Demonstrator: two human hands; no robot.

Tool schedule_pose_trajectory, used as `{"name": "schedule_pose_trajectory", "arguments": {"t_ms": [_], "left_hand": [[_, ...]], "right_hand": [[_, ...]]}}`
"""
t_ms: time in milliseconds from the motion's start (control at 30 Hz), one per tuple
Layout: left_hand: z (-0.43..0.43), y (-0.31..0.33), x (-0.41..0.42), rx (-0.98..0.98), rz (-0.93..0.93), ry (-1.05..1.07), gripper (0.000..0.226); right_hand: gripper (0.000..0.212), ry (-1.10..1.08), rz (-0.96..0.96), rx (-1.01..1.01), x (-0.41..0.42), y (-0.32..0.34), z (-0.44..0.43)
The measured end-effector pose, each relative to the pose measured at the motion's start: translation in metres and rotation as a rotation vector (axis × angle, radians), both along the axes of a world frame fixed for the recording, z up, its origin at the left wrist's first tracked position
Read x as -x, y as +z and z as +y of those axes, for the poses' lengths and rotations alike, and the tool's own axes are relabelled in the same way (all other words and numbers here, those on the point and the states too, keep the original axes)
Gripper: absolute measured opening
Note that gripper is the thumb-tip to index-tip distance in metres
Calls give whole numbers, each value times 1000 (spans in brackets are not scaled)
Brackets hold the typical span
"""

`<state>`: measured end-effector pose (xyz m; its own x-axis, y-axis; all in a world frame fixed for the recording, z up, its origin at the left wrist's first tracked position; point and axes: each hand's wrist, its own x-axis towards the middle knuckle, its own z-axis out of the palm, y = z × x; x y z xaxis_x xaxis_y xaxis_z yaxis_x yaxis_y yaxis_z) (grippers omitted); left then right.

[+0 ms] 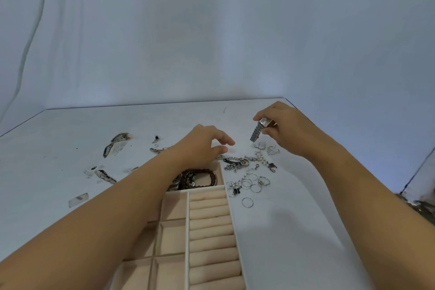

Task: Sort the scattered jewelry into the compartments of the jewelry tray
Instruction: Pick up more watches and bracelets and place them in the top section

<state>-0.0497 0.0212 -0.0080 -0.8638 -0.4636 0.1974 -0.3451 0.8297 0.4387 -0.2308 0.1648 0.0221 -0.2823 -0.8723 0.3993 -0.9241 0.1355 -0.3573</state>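
The silver watch [259,128] hangs from the right hand [290,130]. Thumb & fingers pinch its case, and the mesh band drops below the fingertips, off the table [306,231]. Under these fingers, nearer the wrist, lie chains [235,163] & thin rings [253,182], beside the jewelry tray [171,240]. The left hand [202,146] holds nothing. Its fingers are loosely bent w/ a narrow gap to the thumb, and behind its fingers dark bracelets [202,178] lie in the tray's far compartment.

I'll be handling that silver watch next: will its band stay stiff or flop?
Probably floppy: the band of the watch, made of small links, hangs straight down from the right hand. It looks all metal, so likely heavy for its size. Shiny links may slip.
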Motion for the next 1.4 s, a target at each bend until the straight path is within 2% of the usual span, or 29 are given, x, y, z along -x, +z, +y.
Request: {"name": "schedule_pose_trajectory", "arguments": {"t_ms": [133,267,333,667,800,1067,1200,1400], "left_hand": [[3,-2,15,-37,-169,12,22],[1,6,23,61,-290,12,17],[2,10,27,116,-326,-20,21],[-2,5,30,151,-266,-94,9],[0,8,31,120,-316,-121,27],[-3,5,33,63,-336,-107,2],[-5,1,30,0,-250,-60,7],[-4,1,19,-175,98,42,7]], "right_hand": [[31,3,-42,27,5,-11,7],[32,18,-60,15,7,-19,8],[32,22,-59,10,5,-19,8],[32,51,-71,10,-3,-25,11],[32,46,-73,7,-3,-25,11],[31,54,-86,24,-2,-29,12],[31,58,-85,26,-1,-29,12],[31,71,-99,43,-5,-27,14]]}}
